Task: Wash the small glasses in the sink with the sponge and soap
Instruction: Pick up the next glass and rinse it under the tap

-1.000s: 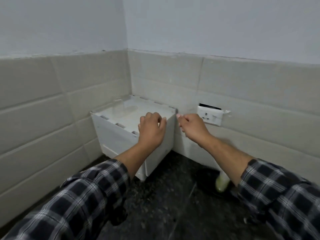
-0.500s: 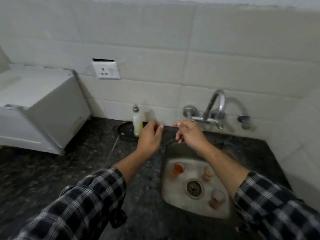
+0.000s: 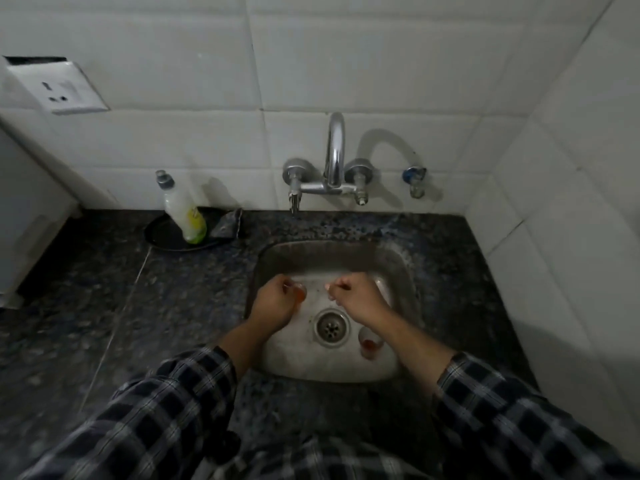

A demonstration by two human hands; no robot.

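At the far left I see the side of a white box [image 3: 24, 216] standing on the dark speckled table [image 3: 104, 306]. Above it is a white socket [image 3: 57, 88] on the tiled wall [image 3: 381, 64]. Further along, against the wall, the soap bottle [image 3: 181, 209] stands upright on a round black tray [image 3: 156, 235], white above and yellow-green toward its base. Just right of it lies a dark scrub pad [image 3: 228, 223] with one edge on the tray, near the back left corner of the sink [image 3: 401, 268]. The steel sink is set into the table. The tap [image 3: 335, 150] is on the wall behind it, with its spout curving out over the basin.

Inside the basin my left grip [image 3: 273, 306] hangs left of the drain [image 3: 330, 325], fingers curled. A small glass [image 3: 300, 295] with something orange in it stands right at those fingertips, partly hidden by the hand. I cannot tell whether the grip has closed on it or only touches it. The right grip [image 3: 358, 301] hovers on the other side of the drain, curled into a loose fist with nothing visible in it. Its knuckles face the left grip with a gap between the two. A second small glass [image 3: 370, 342] stands on the sink floor just right of the drain, beside the right forearm, with a reddish trace at its bottom. On the wall right of the tap sits a small valve [image 3: 414, 178] with a blue handle, and a pale hose [image 3: 381, 140] arches up from it.
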